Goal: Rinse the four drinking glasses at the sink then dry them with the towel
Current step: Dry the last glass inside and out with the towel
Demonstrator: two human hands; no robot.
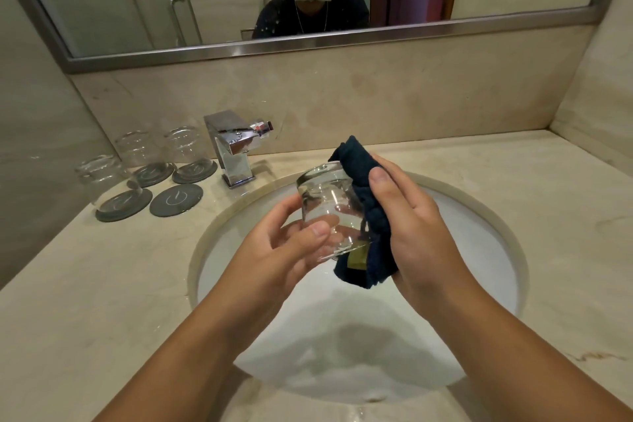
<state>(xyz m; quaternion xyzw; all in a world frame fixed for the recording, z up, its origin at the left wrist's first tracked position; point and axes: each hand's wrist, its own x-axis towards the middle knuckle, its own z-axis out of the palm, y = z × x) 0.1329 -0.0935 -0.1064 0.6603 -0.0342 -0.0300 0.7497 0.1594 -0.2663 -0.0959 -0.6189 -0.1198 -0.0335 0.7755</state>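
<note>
We see clear, smooth glass in the tumbler point(325, 212), and soft, nubby dark blue cloth in the towel point(363, 202). The tap point(236, 147) is mirror-bright chromed metal, the sink point(445, 250) glossy white, and the bench point(102, 284) polished beige stone with faint veins. The coasters point(176, 199) look matt grey, and the mirror frame point(308, 41) is brushed metal.

glass point(322, 202) above sink point(479, 236) | towel point(373, 216) right of glass | three glasses point(145, 151) on coasters point(150, 175), left of faucet point(236, 147)

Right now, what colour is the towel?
Dark navy blue towel, seen from the head view.
</note>
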